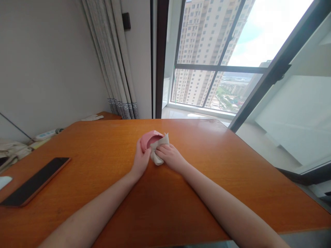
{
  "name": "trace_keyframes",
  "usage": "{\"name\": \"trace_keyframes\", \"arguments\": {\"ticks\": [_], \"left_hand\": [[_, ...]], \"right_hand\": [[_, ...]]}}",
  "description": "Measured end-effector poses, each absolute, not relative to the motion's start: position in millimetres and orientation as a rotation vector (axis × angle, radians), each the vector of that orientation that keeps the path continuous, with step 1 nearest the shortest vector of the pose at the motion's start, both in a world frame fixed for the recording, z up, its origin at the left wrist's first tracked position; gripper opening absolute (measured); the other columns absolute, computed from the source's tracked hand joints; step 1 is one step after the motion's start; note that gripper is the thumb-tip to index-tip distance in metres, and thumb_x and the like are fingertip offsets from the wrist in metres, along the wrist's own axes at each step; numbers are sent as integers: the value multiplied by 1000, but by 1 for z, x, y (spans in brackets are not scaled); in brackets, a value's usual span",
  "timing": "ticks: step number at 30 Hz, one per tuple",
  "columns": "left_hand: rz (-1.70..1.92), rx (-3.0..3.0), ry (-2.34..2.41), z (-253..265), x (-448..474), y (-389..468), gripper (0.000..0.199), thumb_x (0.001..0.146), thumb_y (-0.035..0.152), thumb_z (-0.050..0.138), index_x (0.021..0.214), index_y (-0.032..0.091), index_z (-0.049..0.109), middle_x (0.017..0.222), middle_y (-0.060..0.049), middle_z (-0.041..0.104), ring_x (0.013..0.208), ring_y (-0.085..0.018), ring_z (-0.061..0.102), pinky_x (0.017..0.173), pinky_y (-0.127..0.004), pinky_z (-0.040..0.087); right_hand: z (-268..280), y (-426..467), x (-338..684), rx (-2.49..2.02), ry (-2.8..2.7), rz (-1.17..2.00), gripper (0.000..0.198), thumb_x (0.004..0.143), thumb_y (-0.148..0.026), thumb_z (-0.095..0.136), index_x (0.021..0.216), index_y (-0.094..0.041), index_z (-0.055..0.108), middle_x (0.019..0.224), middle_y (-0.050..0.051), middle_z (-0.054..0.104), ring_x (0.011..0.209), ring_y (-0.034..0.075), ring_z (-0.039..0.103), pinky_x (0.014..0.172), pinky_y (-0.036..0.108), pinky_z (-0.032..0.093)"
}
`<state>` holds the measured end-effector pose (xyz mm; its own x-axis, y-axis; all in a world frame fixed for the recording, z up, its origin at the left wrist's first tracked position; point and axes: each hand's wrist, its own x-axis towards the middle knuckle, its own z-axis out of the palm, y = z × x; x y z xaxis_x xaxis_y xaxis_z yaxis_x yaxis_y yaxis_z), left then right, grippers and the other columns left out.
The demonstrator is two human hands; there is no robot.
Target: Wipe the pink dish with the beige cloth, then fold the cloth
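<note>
A pink, faceted, hollow object (pixel 147 137), bowl-like in shape, is tipped with its opening toward me over the middle of the table. My left hand (pixel 141 156) grips it from the left, thumb at the near rim and fingers around the outer side. In my right hand (pixel 169 155) is a crumpled white cloth or tissue (pixel 157 159), pressed at the object's opening. Part of the cloth sticks up beyond my fingers, and part hangs below them. The inside of the pink object is partly hidden behind the cloth.
Both forearms reach across a brown wooden table (pixel 111 144). A dark phone-like slab (pixel 36 181) lies at the left, beside a white item (pixel 4 181) at the frame edge. Beyond the left edge are a power strip (pixel 46 134) and fabric (pixel 15 151). Curtain (pixel 111 58) and window stand behind.
</note>
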<state>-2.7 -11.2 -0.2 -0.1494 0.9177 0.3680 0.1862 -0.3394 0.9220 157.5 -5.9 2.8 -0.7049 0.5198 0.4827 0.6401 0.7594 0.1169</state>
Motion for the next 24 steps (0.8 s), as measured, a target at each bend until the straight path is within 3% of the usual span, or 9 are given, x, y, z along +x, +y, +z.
{"name": "trace_keyframes", "arguments": {"ticks": [3, 8, 13, 18, 24], "left_hand": [[1506, 1646, 1193, 4, -1, -17, 56, 76, 29, 56, 127, 16, 37, 130, -11, 47, 121, -22, 46, 105, -35, 35], [1555, 1522, 1181, -6, 12, -30, 76, 78, 36, 57, 139, 20, 15, 145, -14, 29, 130, -22, 38, 106, -34, 35], [1510, 1534, 1291, -9, -2, -15, 58, 82, 35, 49, 133, 17, 29, 139, -12, 38, 131, -22, 36, 110, -36, 28], [1446, 1805, 1206, -2, -13, -6, 69, 79, 31, 53, 139, 17, 23, 142, -11, 37, 132, -25, 35, 109, -40, 29], [1548, 1590, 1273, -8, -1, -18, 70, 79, 36, 55, 138, 18, 22, 147, -12, 27, 135, -23, 29, 111, -37, 26]], "right_hand": [[3, 0, 168, -896, -2461, -485, 23, 96, -23, 38, 92, -19, 60, 94, 5, 62, 93, 18, 48, 79, 33, 34], [-6, -12, 159, -924, -2423, -436, 16, 92, -23, 45, 89, -19, 61, 88, 5, 61, 88, 19, 46, 77, 33, 35], [-3, -15, 151, -942, -2459, -338, 13, 91, -22, 48, 87, -19, 60, 88, 5, 59, 87, 18, 45, 76, 32, 35], [0, -6, 160, -936, -2462, -430, 22, 95, -22, 39, 89, -19, 60, 91, 5, 59, 89, 18, 47, 78, 33, 33], [-9, -19, 150, -1012, -2423, -420, 13, 91, -23, 48, 92, -20, 61, 89, 5, 59, 88, 19, 46, 78, 34, 32]]}}
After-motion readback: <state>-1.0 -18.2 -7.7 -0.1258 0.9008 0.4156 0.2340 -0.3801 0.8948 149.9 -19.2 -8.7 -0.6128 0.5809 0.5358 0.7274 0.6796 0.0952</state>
